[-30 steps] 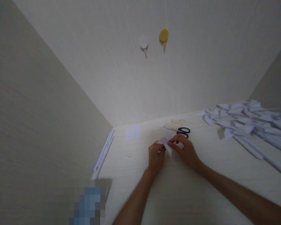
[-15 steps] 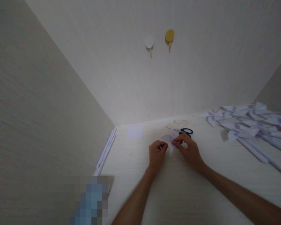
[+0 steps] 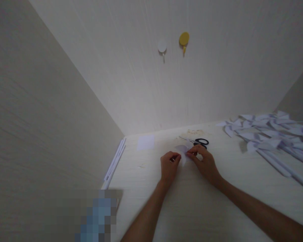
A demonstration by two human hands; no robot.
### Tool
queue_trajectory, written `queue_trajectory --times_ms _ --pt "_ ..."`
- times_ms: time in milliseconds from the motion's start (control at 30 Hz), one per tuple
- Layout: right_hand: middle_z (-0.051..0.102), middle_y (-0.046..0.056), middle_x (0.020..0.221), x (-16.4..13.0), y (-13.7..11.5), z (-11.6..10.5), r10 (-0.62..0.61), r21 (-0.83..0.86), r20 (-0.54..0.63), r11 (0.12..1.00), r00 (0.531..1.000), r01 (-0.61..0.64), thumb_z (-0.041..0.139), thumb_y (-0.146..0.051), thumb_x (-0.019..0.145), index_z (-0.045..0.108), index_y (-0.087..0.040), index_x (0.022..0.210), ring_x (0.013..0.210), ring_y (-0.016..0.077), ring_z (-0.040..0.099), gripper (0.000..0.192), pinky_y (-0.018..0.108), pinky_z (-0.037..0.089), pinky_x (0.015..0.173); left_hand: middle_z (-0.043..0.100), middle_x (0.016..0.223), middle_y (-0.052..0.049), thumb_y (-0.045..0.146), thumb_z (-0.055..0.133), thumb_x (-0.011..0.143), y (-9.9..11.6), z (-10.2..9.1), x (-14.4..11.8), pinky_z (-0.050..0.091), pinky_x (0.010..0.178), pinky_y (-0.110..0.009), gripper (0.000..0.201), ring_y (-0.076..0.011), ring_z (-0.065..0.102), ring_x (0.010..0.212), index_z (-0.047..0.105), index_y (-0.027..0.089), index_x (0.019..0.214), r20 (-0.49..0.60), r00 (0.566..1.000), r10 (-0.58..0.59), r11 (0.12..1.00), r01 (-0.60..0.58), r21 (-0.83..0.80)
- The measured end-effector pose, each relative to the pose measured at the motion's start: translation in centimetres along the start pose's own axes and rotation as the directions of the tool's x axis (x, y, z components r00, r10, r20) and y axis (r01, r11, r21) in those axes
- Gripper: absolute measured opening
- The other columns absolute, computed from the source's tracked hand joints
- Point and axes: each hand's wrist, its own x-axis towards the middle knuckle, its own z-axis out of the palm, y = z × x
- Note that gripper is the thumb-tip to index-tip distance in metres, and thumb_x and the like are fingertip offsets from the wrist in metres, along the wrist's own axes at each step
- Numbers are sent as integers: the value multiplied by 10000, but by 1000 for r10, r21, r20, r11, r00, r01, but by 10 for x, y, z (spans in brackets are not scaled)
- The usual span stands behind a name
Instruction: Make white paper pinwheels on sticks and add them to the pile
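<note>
- Step in hand: both hands work one small white paper piece (image 3: 181, 150) on the table (image 3: 192, 201), which reads as a fold or a shaping of a blade.
- Left hand (image 3: 168, 167): fingers curled, fingertips pinched narrow on the near-left edge of the paper piece.
- Right hand (image 3: 203, 161): thumb and forefinger pinched on the right edge of the same piece (the contact itself is small in view, so the exact hold is a judgement).
- Location of the piece: low over the table between the two hands, just in front of the black-handled scissors (image 3: 198, 142), which lie untouched.
- Surroundings: a pile of finished paper pinwheels (image 3: 265, 134) on white sticks lies well apart to the right; a white paper square (image 3: 145, 142) and a bundle of white sticks (image 3: 114, 163) lie to the left by the wall.
- Next move, as judged: a fine pinch held steady while one corner is brought to the centre; a slip would spoil the fold.
- Change against the earlier frame: a second ago the piece stood higher and more open between the fingers; it now sits lower and flatter, with both hands closer in.
</note>
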Motion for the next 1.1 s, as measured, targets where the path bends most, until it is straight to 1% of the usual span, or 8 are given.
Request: queue_trajectory --times_ms 233,500,600,800,867,900,933,1100 --pt "534 8 660 0 -1 0 12 -7 0 1000 1000 -12 541 -235 708 557 -206 647 628 152 484 69 293 399 601 568 567 -6 203 533 646 -1 0 -1 371 524 -218 99 -103 475 528 611 158 606 -4 1000 20 1000 -20 10" --pt "544 18 665 0 0 1 -10 -11 19 1000 1000 11 535 -243 718 569 -204 650 627 156 490 86 297 402 604 564 535 -2 185 531 629 1 0 -1 365 519 -220 99 -105 470 513 606 151 575 -46 999 -24 999 25 26" --pt "538 21 668 -1 0 1 -16 -9 16 1000 1000 16 531 -242 723 567 -200 662 626 157 488 82 304 402 612 563 543 -3 173 518 632 1 0 -2 365 525 -218 104 -102 468 518 603 145 580 -34 999 5 999 -3 44" --pt "532 19 664 -1 0 1 -20 -1 -18 1000 1000 20 520 -234 726 550 -194 656 636 161 489 86 304 401 612 543 551 -3 247 475 678 0 -3 -2 378 519 -209 166 -101 486 529 579 132 620 -66 998 15 995 -8 103" --pt "527 17 649 0 0 1 -27 -1 -32 1000 999 27 520 -234 723 549 -190 649 623 159 484 91 299 398 598 533 532 3 242 424 702 3 -13 6 370 489 -198 199 -93 481 497 571 121 641 -31 1000 -3 974 10 226" --pt "526 16 644 0 1 1 -31 -2 -34 1000 999 31 519 -234 722 550 -188 647 616 157 482 94 297 396 593 523 520 8 235 407 704 6 -22 13 362 478 -192 209 -89 474 490 566 121 629 -7 1000 10 938 -7 347" --pt "527 17 643 0 1 1 -35 -2 -33 999 999 35 517 -234 722 550 -185 646 611 155 479 96 296 395 590 517 515 10 223 414 691 8 -32 20 356 480 -190 199 -89 468 494 565 121 610 -7 1000 17 920 -12 393" --pt "532 16 639 -1 5 3 -53 20 -51 998 997 54 507 -250 728 549 -184 644 596 145 472 115 288 398 581 508 532 14 197 440 623 15 -112 60 344 516 -202 145 -102 462 542 562 129 582 -46 999 23 794 10 608"
